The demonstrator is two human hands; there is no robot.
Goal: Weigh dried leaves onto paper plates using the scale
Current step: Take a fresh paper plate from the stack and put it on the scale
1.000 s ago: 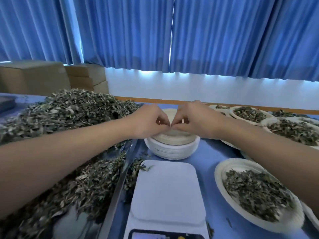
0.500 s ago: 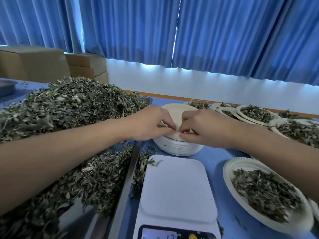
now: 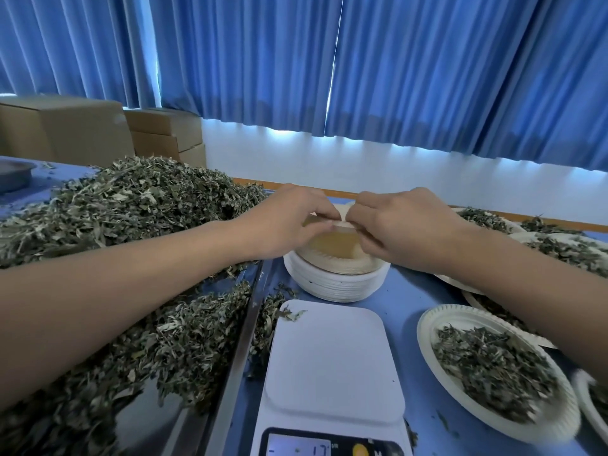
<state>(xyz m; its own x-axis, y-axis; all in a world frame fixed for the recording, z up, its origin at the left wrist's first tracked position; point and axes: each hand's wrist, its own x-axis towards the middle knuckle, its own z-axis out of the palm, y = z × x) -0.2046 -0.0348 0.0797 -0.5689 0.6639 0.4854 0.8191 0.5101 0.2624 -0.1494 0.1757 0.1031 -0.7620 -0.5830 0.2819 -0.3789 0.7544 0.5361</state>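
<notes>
A stack of white paper plates stands behind the white digital scale, whose platform is bare and whose display is lit. My left hand and my right hand meet over the stack. Both pinch the near rim of the top plate, lifting that edge off the stack. A big heap of dried leaves fills the metal tray on the left. A paper plate with a portion of leaves lies right of the scale.
More leaf-filled plates lie at the right, partly under my right forearm. Loose leaves are scattered between tray and scale. Cardboard boxes and a blue curtain stand behind the blue table.
My fingertips have worked at the top plate's rim and raised its edge off the stack. The camera has shifted slightly; both hands stay over the stack.
</notes>
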